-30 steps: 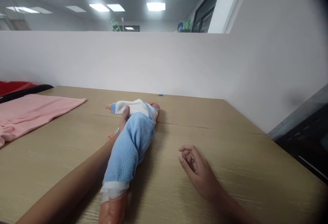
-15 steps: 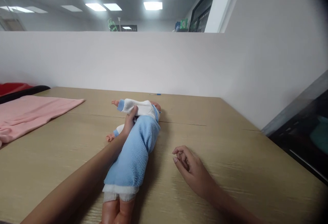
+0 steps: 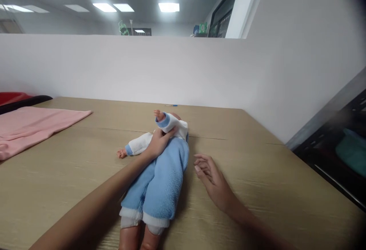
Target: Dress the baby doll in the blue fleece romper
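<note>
A baby doll [image 3: 164,181] in a white and blue fleece outfit lies on the table, its legs toward me and its head at the far end, mostly hidden behind a raised arm. My left hand [image 3: 160,141] is closed on the front of the doll's upper body, with the thumb by the raised white sleeve [image 3: 174,123]. The doll's other arm [image 3: 138,145] stretches out to the left on the table. My right hand [image 3: 210,175] rests just right of the doll, apart from it, its fingers loosely curled with nothing in them.
A pink cloth [image 3: 37,128] is spread at the left of the wooden table [image 3: 243,143]. Behind it sit a red and black item [image 3: 20,99]. A blue-tipped pen [image 3: 173,105] lies by the low white wall [image 3: 137,70]. A dark rack [image 3: 340,154] stands beyond the right edge.
My left hand has turned the doll from its side more onto its back. The doll's raised arm swung right, and the other arm came into fuller view. My right hand's fingers loosened slightly.
</note>
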Tool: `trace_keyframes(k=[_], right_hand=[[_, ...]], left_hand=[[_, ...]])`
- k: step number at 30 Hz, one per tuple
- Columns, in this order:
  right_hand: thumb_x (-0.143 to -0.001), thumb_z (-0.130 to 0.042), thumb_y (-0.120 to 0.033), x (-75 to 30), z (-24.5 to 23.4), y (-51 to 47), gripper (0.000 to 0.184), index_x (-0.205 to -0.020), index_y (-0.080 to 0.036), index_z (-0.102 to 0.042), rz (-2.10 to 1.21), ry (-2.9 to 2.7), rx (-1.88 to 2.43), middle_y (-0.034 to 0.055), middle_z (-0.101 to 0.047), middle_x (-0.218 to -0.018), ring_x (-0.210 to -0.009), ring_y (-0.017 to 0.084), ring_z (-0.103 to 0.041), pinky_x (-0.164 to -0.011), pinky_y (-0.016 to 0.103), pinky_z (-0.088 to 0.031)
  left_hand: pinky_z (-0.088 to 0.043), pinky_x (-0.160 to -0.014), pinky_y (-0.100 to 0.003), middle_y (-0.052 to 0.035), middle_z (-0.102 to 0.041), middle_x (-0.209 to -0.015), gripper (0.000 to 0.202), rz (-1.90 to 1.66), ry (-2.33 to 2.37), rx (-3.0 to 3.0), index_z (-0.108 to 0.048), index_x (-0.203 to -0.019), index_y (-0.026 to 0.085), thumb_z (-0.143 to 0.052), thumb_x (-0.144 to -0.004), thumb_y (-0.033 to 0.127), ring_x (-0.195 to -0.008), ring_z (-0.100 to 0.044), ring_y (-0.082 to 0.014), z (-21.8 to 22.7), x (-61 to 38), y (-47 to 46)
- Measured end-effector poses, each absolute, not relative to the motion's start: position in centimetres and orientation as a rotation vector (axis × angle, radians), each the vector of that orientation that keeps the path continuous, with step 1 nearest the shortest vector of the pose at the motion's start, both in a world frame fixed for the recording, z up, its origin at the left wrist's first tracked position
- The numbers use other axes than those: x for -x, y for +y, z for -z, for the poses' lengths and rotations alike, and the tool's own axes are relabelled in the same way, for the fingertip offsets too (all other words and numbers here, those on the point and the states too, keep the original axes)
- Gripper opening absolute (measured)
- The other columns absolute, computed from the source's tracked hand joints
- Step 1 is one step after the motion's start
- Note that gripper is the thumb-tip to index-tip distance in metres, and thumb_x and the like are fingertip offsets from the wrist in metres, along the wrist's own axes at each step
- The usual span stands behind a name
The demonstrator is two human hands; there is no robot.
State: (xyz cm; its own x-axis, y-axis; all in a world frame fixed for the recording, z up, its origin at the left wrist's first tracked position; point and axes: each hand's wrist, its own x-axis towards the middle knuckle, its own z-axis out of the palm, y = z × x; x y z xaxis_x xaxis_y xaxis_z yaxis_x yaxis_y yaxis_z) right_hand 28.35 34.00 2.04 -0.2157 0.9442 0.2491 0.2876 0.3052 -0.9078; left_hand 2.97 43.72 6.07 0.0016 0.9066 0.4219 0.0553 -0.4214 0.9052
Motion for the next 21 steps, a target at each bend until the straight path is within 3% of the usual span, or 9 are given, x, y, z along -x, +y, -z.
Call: trace_keyframes(k=[4,7,11,15,18,21], right_hand=[[-0.104,-0.062,-0.070,-29.1,-2.4,35.7,0.068,-0.159,-0.032,-0.049,-1.273,-1.270,1.066,0.0118,-0.073,-0.131,-0.103,0.027,-0.076,-0.089,0.044,-0.066],[-0.104,-0.062,-0.065,-30.1,-3.0,37.0,0.056,-0.149,-0.032,-0.061,-1.468,-0.970,1.024,0.0103,-0.078,-0.129,-0.103,0.029,-0.080,-0.092,0.047,-0.067],[-0.103,-0.061,-0.048,-31.6,-3.8,38.3,0.033,-0.119,-0.026,-0.078,-1.570,-0.776,1.093,0.0100,-0.085,-0.115,-0.101,0.029,-0.082,-0.093,0.044,-0.069],[-0.098,-0.062,-0.047,-32.0,-4.6,38.7,0.033,-0.108,-0.022,-0.082,-1.626,-0.855,1.160,0.0107,-0.087,-0.104,-0.091,0.029,-0.083,-0.089,0.040,-0.069],[-0.094,-0.068,-0.046,-31.5,-5.1,38.3,0.029,-0.108,-0.024,-0.083,-1.548,-0.969,1.149,0.0082,-0.087,-0.104,-0.091,0.029,-0.082,-0.083,0.037,-0.068],[-0.090,-0.074,-0.040,-30.9,-5.4,37.4,0.025,-0.107,-0.024,-0.082,-1.484,-1.007,1.175,0.0060,-0.087,-0.100,-0.085,0.024,-0.079,-0.075,0.029,-0.065]], left_hand=[[-0.051,-0.119,-0.053,-0.0128,-0.082,-0.128,0.038,-1.386,1.001,-1.881,-0.077,-0.118,0.019,-0.082,-0.093,0.048,-0.124,-0.073,-0.0382,-6.2,-4.8,43.2],[-0.050,-0.121,-0.055,-0.0157,-0.075,-0.143,0.050,-1.155,0.971,-2.306,-0.070,-0.140,0.022,-0.079,-0.094,0.041,-0.134,-0.068,-0.0383,-6.5,-6.2,42.4],[-0.048,-0.123,-0.053,-0.0156,-0.068,-0.156,0.059,-0.937,0.924,-2.521,-0.059,-0.156,0.025,-0.070,-0.099,0.036,-0.144,-0.064,-0.0365,-7.2,-7.0,41.3],[-0.045,-0.125,-0.049,-0.0132,-0.073,-0.146,0.038,-1.114,1.130,-2.443,-0.068,-0.140,0.023,-0.057,-0.109,0.043,-0.140,-0.064,-0.0324,-7.9,-4.2,41.6],[-0.041,-0.128,-0.047,-0.0123,-0.075,-0.142,0.041,-1.055,1.693,-2.175,-0.071,-0.127,0.023,-0.052,-0.108,0.054,-0.140,-0.062,-0.0325,-7.7,0.6,43.0],[-0.039,-0.126,-0.062,-0.0261,-0.075,-0.139,0.052,-0.920,1.955,-1.936,-0.073,-0.121,0.014,-0.046,-0.106,0.056,-0.140,-0.061,-0.0458,-6.9,5.6,43.8]])
